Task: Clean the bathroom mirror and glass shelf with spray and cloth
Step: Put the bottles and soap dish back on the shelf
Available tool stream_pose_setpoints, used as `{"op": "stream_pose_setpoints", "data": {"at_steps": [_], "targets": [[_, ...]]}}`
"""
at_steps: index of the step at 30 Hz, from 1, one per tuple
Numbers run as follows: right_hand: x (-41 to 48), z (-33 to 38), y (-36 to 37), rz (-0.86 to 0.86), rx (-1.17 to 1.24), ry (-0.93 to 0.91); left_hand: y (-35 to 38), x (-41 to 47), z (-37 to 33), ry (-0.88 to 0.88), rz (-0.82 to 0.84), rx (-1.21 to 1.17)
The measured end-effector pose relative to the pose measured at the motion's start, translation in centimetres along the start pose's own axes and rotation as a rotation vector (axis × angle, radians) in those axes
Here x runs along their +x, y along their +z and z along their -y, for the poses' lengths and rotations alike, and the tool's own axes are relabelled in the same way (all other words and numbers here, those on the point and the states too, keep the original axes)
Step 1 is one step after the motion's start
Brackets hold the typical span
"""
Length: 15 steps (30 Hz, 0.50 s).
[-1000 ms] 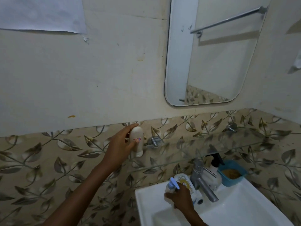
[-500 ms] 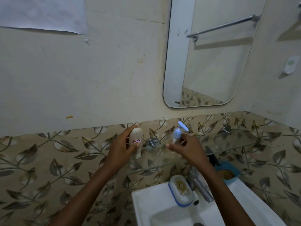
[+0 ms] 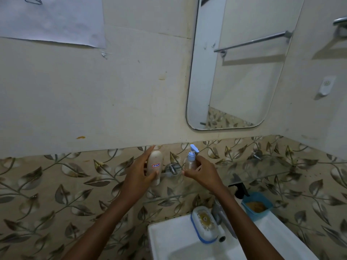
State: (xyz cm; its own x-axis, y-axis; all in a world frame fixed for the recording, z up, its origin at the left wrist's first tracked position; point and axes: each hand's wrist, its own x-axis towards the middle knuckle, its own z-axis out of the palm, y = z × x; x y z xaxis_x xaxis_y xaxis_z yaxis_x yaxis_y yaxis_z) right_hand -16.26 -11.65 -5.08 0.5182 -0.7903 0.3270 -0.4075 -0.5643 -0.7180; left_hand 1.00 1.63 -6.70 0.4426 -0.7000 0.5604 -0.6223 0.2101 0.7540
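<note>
A rounded mirror (image 3: 242,72) hangs on the wall at upper right. Below it runs a glass shelf (image 3: 262,171) on metal brackets. My left hand (image 3: 139,175) is closed around a cream bottle (image 3: 155,164) with a red label, at the shelf's left end. My right hand (image 3: 203,173) holds a small clear pump bottle (image 3: 190,162) with a blue head, standing at shelf height just right of a bracket (image 3: 171,168). No cloth is in sight.
A white sink (image 3: 169,241) sits at the bottom with a blue-rimmed soap dish (image 3: 203,223) and a metal tap (image 3: 224,220). A black pump dispenser (image 3: 240,188) and a blue tub (image 3: 258,206) stand at the sink's back right. A paper sheet (image 3: 52,17) hangs upper left.
My right hand lifted the blue-headed pump bottle from the sink edge up to the glass shelf. My left hand stayed on the cream bottle.
</note>
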Motion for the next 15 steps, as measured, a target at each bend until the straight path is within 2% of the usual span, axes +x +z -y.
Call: {"op": "stream_pose_setpoints", "data": {"at_steps": [5,10,12,15], "targets": [[-1.7,-0.7,-1.0,-0.061,0.046,0.054,0.5,-0.3,0.3,-0.034,-0.018,-0.057],[-6.7,-1.9,-1.9,-0.318,0.247,0.052,0.5,-0.7,0.3,-0.047,-0.035,-0.059],[-8.7,-3.9,-1.0,-0.316,0.234,0.110,0.3,-1.0,0.3,-0.030,-0.053,-0.040],[-10.4,-8.4,2.1,-0.214,0.182,0.263,0.4,-1.7,0.6,-0.017,-0.090,0.020]]}}
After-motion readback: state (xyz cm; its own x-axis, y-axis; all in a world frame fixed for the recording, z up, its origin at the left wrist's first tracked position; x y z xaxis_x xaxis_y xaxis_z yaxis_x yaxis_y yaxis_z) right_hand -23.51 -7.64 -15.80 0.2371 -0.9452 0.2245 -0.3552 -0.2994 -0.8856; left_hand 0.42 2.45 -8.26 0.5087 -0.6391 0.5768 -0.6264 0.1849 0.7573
